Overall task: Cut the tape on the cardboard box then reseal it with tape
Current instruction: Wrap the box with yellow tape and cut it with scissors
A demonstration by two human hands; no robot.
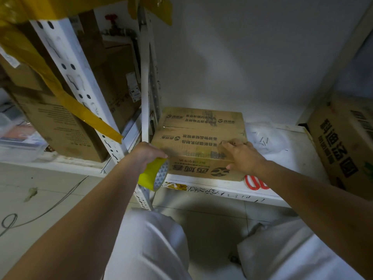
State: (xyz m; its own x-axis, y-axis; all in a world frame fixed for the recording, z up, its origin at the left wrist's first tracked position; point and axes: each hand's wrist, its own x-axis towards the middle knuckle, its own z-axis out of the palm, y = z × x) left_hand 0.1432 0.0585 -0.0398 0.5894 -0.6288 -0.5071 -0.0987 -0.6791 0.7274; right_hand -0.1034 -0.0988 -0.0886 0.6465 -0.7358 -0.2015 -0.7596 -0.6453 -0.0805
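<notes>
Your knees in pale trousers (153,245) sit closest, crouched on the tiled floor in front of the cardboard box (198,138), which lies on the low white shelf (222,191) against the wall. Your left hand (148,152), at the box's near left corner, curls round the yellow tape roll (154,173), which hangs just off the box's front face, probably so the tape can be drawn across the lid. Your right hand (241,155) rests spread and flat on the box's right top, fingers pressing toward the centre seam and thumb down the front face; that looks like holding the flaps shut, or pinning a tape end, though you cannot see a tape end under the fingers. Box flaps are closed, so its contents are hidden. Red-handled scissors (255,182) lie on the shelf just beside the box's near right corner, within easy reach for cutting. Right of the box lies a crumpled clear plastic bag (268,138), and farther right stands another printed carton (343,146). Left of the box, beyond the white upright, more cartons stand with yellow tape (60,91) trailing across them.
</notes>
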